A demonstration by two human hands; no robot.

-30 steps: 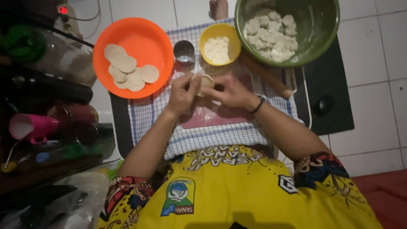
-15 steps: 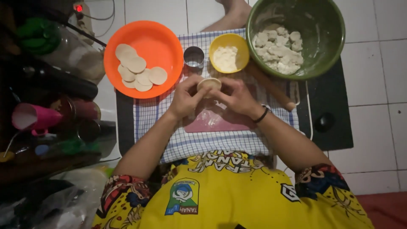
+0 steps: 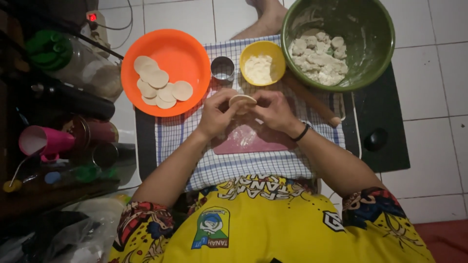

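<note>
Grip: left hand (image 3: 217, 114) and right hand (image 3: 275, 111) met fingertip to fingertip, both pinched on the dough disc (image 3: 242, 100) held between them above the pink mat (image 3: 243, 141).
Underlay: pink mat lay on a blue-checked cloth (image 3: 219, 165), floury patch at its middle.
12 o'clock of the disc: metal ring cutter (image 3: 223, 68) and yellow bowl (image 3: 263, 62) holding white flour, just beside each other.
10 o'clock: orange plate (image 3: 187, 53) bearing several flat round dough discs (image 3: 158, 86), overlapping.
2 o'clock: green bowl (image 3: 363, 29) with rough dough lumps (image 3: 319, 56).
3 o'clock: wooden rolling pin (image 3: 312, 100), slanted, its far end against the green bowl's rim.
9 o'clock, well apart: pink cup (image 3: 46, 142), green-lidded jar (image 3: 73, 61), dark clutter.
Wrist: dark band (image 3: 302, 132) on the right.
</note>
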